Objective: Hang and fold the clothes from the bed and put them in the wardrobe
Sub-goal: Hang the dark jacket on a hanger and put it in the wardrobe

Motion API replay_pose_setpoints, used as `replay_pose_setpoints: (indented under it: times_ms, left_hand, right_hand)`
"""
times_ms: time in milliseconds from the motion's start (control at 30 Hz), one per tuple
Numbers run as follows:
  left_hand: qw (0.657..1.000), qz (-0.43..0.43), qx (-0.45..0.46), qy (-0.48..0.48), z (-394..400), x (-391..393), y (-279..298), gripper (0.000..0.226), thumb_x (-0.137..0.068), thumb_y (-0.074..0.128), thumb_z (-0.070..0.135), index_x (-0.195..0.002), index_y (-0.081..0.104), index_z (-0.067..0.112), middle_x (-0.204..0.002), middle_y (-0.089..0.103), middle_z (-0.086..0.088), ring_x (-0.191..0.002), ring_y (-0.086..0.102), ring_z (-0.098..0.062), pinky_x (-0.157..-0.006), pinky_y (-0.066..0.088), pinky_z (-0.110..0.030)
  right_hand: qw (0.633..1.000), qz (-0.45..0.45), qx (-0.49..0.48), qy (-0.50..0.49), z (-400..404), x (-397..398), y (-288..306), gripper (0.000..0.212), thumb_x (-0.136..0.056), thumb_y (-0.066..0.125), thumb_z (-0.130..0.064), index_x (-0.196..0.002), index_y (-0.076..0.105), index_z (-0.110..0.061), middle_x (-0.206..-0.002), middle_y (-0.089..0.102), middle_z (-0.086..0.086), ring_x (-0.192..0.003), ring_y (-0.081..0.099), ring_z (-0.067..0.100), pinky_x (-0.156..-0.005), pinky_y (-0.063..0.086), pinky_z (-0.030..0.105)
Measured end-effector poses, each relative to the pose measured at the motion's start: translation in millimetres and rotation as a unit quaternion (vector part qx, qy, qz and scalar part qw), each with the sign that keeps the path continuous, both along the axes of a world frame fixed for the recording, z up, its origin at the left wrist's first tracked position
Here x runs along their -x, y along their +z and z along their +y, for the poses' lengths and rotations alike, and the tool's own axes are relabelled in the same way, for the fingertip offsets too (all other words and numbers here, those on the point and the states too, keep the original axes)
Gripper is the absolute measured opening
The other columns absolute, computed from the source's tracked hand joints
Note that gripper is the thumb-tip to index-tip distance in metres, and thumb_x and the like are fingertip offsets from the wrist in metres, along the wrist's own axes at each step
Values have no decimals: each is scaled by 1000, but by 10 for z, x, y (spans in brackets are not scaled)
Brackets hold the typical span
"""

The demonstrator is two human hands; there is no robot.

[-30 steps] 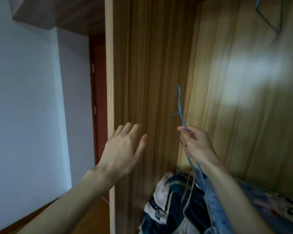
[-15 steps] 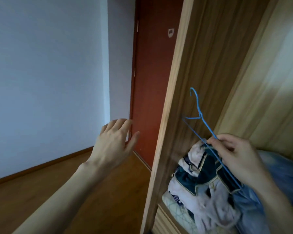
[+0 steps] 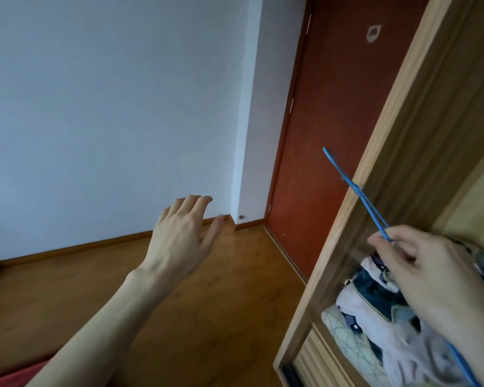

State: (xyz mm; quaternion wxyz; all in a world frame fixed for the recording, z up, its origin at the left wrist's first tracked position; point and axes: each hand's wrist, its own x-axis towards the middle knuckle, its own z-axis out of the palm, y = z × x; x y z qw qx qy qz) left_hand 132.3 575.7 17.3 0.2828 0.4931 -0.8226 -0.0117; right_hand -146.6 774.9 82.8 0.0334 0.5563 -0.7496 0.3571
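Note:
My right hand point(image 3: 428, 272) pinches a thin blue wire hanger point(image 3: 355, 191) at the open wardrobe point(image 3: 375, 163) on the right. The hanger's hook end points up and left, and its lower end shows below my wrist. Under that hand, a heap of white and dark blue clothes point(image 3: 375, 308) lies on a wardrobe shelf. My left hand point(image 3: 185, 236) hovers in the air over the floor, fingers relaxed and spread, holding nothing. The bed is out of view.
The wardrobe's light wooden side panel point(image 3: 344, 236) runs diagonally between my hands. A red-brown door point(image 3: 319, 135) stands shut behind it. The white wall point(image 3: 109, 107) and wooden floor point(image 3: 179, 303) fill the left. A red edge point(image 3: 11, 378) shows at bottom left.
My view has swung left, away from the wardrobe's inside toward the wall and floor. My right hand has drawn the hanger out toward the wardrobe's front edge. My left hand stays raised and empty.

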Motion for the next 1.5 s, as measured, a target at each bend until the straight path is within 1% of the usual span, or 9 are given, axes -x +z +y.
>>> replay_pose_setpoints:
  times_ms: [233, 433, 533, 667, 767, 833, 967, 1400, 1500]
  left_hand:
    - [998, 1, -2, 70, 57, -706, -78, 48, -105, 44, 51, -141, 51, 20, -137, 59, 2, -126, 53, -25, -101, 45, -42]
    - [992, 10, 3, 129, 144, -1221, -70, 48, -104, 45, 50, -141, 51, 19, -138, 58, 1, -126, 52, -26, -99, 44, -43]
    - [987, 10, 5, 161, 171, -1439, -32, 49, -104, 45, 50, -142, 51, 19, -139, 58, 1, -128, 51, -26, -101, 44, -44]
    - [978, 11, 14, 207, 173, -1696, 26, 51, -104, 44, 51, -143, 50, 19, -140, 58, 0, -130, 51, -26, -100, 44, -44]
    - [968, 13, 24, 249, 165, -1904, 29, 50, -103, 47, 50, -143, 50, 19, -141, 58, 0, -130, 51, -26, -100, 43, -43]
    - [959, 20, 33, 282, 169, -2045, 29, 49, -103, 50, 49, -142, 51, 19, -139, 59, -1, -129, 51, -26, -101, 43, -44]
    - [932, 36, 44, 357, 205, -2334, 43, 49, -101, 52, 49, -141, 52, 20, -137, 59, -2, -129, 50, -25, -103, 43, -47]
    - [804, 7, 28, 594, 1324, -3009, -357, 52, -102, 46, 55, -142, 52, 21, -145, 55, 3, -138, 45, -20, -114, 37, -47]
    - [768, 4, 18, 640, 1646, -3135, -497, 58, -100, 42, 57, -143, 53, 20, -144, 57, 1, -137, 46, -22, -114, 37, -45]
  right_hand:
    - [987, -72, 1, 141, -451, -619, -84, 18, -100, 63, -28, -87, 74, -32, -56, 58, 10, -50, 50, 29, -56, 38, 46]
    - [938, -197, 16, 285, -1019, -1129, -213, 20, -103, 60, -29, -94, 76, -22, -56, 42, 0, -50, 34, 16, -46, 27, 34]
    - [928, -191, 25, 320, -1308, -1349, -224, 18, -103, 61, -31, -95, 76, -24, -54, 41, -2, -51, 30, 25, -48, 25, 44]
    - [920, -158, 23, 358, -1721, -1617, -198, 19, -103, 62, -36, -95, 75, -24, -64, 52, 21, -55, 41, 39, -55, 44, 54]
    - [905, -159, 27, 394, -2028, -1818, -210, 21, -103, 62, -34, -94, 74, -19, -63, 52, 20, -57, 39, 37, -54, 43, 46]
    - [891, -166, 28, 422, -2234, -1969, -216, 22, -102, 63, -33, -91, 73, -18, -62, 51, 20, -52, 31, 21, -52, 33, 34]
    - [856, -181, 16, 485, -2621, -2333, -225, 22, -102, 63, -30, -89, 74, -16, -61, 53, 20, -47, 30, 9, -49, 26, 15]
    - [724, -188, 12, 664, -3042, -3844, -820, 19, -101, 65, -31, -89, 73, -20, -53, 54, -3, -47, 46, 15, -49, 35, 18]
    - [701, -172, 4, 692, -2956, -4204, -959, 15, -101, 64, -35, -103, 74, -25, -53, 49, -11, -47, 46, 12, -51, 35, 14]
